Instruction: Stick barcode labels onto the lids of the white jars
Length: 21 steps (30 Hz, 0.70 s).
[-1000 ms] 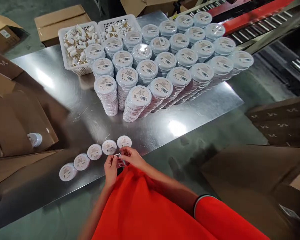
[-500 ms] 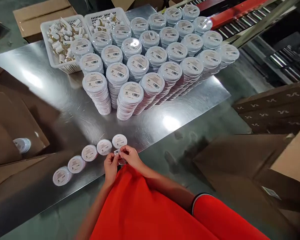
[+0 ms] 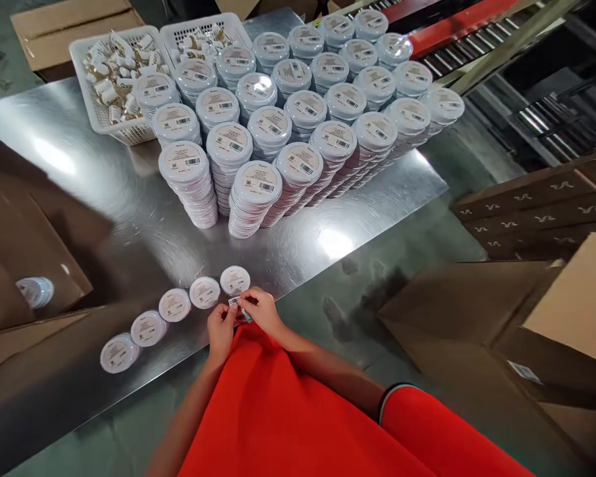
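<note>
Close to my body at the table's edge, my left hand (image 3: pixel 220 331) and my right hand (image 3: pixel 260 310) pinch a small white barcode label (image 3: pixel 234 301) between them. Both sets of fingers are closed. Reddish and teal bits show just under the label, too small to make out. Right beyond my fingers lies a round white container (image 3: pixel 235 280) with a printed label on top. It ends a slanting row of several such containers, and the farthest left one (image 3: pixel 119 353) sits near the front edge.
Many tall stacks of the white round containers (image 3: pixel 256 185) fill the metal table's (image 3: pixel 144 218) far side. Two white baskets (image 3: pixel 87 99) hold small white-and-gold items. Open cardboard boxes stand at left (image 3: pixel 34 232) and right (image 3: pixel 442 318). A roller conveyor (image 3: pixel 477 40) runs behind.
My fingers shift slightly on the barcode label, and a teal bit now shows beneath my right hand. The whole view has slid a little, so the table things appear farther left.
</note>
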### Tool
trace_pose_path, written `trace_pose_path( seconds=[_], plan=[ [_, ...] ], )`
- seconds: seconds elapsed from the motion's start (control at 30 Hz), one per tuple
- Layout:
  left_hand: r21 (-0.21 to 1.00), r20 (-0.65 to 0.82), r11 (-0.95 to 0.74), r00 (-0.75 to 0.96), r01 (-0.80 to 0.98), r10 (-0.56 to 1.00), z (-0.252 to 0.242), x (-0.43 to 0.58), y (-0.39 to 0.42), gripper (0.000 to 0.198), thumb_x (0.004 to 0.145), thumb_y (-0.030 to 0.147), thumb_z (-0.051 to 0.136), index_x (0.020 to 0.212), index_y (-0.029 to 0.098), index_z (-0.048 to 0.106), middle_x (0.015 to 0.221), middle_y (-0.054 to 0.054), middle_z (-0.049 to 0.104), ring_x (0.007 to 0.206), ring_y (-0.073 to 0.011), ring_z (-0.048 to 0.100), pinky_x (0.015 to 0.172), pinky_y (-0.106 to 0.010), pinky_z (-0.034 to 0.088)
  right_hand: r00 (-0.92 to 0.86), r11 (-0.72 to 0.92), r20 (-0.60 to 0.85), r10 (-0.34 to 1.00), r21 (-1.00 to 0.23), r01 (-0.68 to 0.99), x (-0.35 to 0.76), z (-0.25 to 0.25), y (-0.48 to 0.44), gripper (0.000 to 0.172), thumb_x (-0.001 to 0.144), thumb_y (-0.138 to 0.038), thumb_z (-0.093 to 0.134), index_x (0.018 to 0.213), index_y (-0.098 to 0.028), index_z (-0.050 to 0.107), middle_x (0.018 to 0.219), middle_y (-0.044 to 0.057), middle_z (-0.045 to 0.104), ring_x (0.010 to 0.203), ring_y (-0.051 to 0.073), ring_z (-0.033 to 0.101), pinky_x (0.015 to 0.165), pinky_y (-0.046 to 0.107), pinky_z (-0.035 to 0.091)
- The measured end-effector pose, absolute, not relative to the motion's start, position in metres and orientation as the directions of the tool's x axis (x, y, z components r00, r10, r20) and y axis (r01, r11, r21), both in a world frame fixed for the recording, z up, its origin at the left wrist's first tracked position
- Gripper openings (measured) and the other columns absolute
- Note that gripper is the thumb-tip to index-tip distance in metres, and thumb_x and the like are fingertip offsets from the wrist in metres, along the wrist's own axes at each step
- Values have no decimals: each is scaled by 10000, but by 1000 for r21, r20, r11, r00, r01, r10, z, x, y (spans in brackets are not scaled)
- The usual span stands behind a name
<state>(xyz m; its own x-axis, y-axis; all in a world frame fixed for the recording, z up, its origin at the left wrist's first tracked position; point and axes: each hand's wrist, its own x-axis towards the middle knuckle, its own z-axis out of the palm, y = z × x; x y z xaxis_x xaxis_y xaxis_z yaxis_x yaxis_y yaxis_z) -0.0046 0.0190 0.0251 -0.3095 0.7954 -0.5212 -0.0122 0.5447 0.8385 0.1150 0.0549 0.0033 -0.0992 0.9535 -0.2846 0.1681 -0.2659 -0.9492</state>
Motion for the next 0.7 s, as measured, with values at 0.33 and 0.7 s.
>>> trace_pose_path(
  seconds=[0.33, 0.7],
  plan=[
    [731, -194, 174, -44, 660, 980, 8, -15, 16, 255, 887, 326, 551, 670, 204, 605, 1103, -108, 747, 1038, -258, 685, 941, -432, 529, 53, -327, -326, 944, -902, 281, 135, -39, 94, 190, 761, -376, 593, 667, -214, 616, 722, 14, 609, 702, 167, 545, 700, 294, 444],
    [492, -210, -87, 214, 866, 954, 1, -12, 19, 191, 876, 111, 492, 784, 201, 633, 1386, -97, 603, 1381, -302, 460, 1160, -638, 277, 22, -310, -327, 945, -869, 385, 118, -56, 93, 103, 774, -262, 603, 694, -207, 638, 824, 30, 590, 767, 163, 553, 760, 299, 474]
  ],
)
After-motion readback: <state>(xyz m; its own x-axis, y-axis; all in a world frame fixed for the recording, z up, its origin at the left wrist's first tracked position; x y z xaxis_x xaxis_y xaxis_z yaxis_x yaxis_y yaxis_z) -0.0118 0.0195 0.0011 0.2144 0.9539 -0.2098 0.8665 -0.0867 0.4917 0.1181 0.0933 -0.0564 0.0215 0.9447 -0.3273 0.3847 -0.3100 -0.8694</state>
